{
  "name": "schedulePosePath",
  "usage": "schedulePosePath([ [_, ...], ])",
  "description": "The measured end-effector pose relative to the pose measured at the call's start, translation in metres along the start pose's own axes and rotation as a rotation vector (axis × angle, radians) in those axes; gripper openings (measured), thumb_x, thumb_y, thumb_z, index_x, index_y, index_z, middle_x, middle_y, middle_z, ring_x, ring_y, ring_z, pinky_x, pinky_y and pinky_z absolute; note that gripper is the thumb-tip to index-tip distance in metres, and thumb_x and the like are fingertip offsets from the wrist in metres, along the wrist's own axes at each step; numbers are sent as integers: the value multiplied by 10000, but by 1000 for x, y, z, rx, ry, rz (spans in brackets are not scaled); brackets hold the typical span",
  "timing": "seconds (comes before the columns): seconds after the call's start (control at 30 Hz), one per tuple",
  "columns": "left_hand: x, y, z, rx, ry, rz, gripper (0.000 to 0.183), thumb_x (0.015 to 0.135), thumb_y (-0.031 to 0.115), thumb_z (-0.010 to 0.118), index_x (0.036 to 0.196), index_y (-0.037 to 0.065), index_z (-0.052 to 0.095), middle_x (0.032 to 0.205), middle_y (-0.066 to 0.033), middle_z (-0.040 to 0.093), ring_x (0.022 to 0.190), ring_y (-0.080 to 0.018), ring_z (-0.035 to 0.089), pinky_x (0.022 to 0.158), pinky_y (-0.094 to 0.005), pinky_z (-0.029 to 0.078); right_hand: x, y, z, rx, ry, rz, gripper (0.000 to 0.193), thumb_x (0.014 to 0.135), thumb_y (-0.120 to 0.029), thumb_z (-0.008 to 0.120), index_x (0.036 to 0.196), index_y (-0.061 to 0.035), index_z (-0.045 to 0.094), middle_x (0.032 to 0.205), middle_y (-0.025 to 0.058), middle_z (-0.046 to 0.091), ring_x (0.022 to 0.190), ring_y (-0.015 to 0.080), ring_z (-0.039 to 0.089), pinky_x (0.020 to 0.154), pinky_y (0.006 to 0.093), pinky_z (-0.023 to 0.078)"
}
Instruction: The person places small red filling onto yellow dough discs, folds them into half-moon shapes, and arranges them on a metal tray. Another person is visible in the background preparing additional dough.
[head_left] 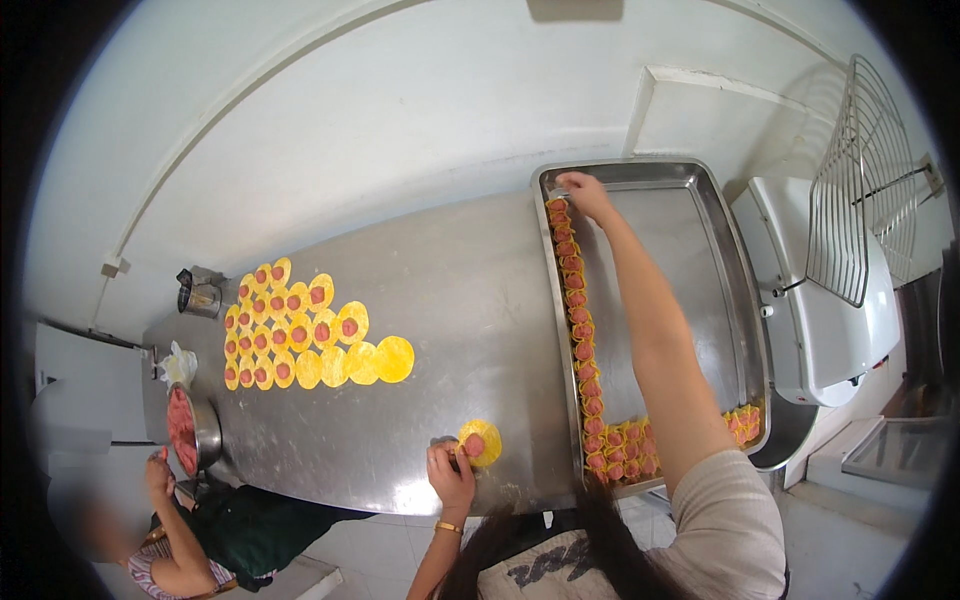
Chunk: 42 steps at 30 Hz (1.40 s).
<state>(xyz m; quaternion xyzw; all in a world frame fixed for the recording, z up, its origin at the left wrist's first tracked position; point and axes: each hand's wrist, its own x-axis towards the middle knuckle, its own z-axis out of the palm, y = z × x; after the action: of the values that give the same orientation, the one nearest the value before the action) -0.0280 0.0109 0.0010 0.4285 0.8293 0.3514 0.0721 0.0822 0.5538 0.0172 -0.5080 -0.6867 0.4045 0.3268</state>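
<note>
My left hand [452, 478] is at the table's near edge, its fingers closed on the left side of a round yellow dumpling wrapper [490, 449] with a ball of pink meat filling [474, 444]. My right hand [588, 196] reaches into the far left corner of a large metal tray [548, 262]. Its fingers are pinched at the end of a row of filled dumplings [575, 299]; what they hold is too small to make out. More dumplings [622, 448] stand along the tray's near side, partly behind my right arm.
Yellow wrappers [396, 359], most topped with meat, lie on the steel table [470, 290]. At left, a co-worker's hand [160, 477] is beside a bowl [207, 436] of pink meat. A metal canister [204, 299] stands far left. A wire rack [842, 200] and white appliance [845, 330] are at right.
</note>
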Motion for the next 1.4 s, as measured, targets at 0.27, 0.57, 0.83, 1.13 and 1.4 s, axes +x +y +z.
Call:
schedulePosePath([
  [0.27,0,0,-2,-127,55,17,102,877,103,602,906,21,548,863,-144,572,778,-328,545,707,-417,449,-212,-63,18,62,-203,-226,226,853,-33,548,1044,-30,668,1020,121,670,891,221,651,795,311,504],
  [0.57,12,8,-15,-646,12,-427,129,869,2,615,991,-7,572,886,-52,646,820,-118,614,768,-267,503,-403,-72,74,-377,-444,-187,157,801,-160,653,882,-26,635,875,139,598,845,352,604,745,456,497],
  [0.83,18,-3,-21,-542,-297,-370,289,849,-67,554,1130,-23,603,1064,-98,657,957,-146,633,848,-277,505,-427,-62,99,-150,-397,106,128,830,-75,603,937,-9,630,975,120,654,932,238,644,780,324,508],
  [1.13,13,-1,-14,-901,-380,-435,320,891,-16,600,1209,-37,581,1068,-63,659,1005,-144,616,918,-281,486,-442,-51,99,748,-335,357,267,852,12,610,1119,8,624,1002,69,666,917,152,629,831,275,491],
  [1.4,21,5,-18,-1047,-332,-450,141,888,26,641,1023,-10,623,1001,-60,657,907,-124,619,820,-259,524,-434,-69,84,801,-321,392,265,865,-33,656,1120,25,615,1087,81,658,961,145,616,890,283,484],
])
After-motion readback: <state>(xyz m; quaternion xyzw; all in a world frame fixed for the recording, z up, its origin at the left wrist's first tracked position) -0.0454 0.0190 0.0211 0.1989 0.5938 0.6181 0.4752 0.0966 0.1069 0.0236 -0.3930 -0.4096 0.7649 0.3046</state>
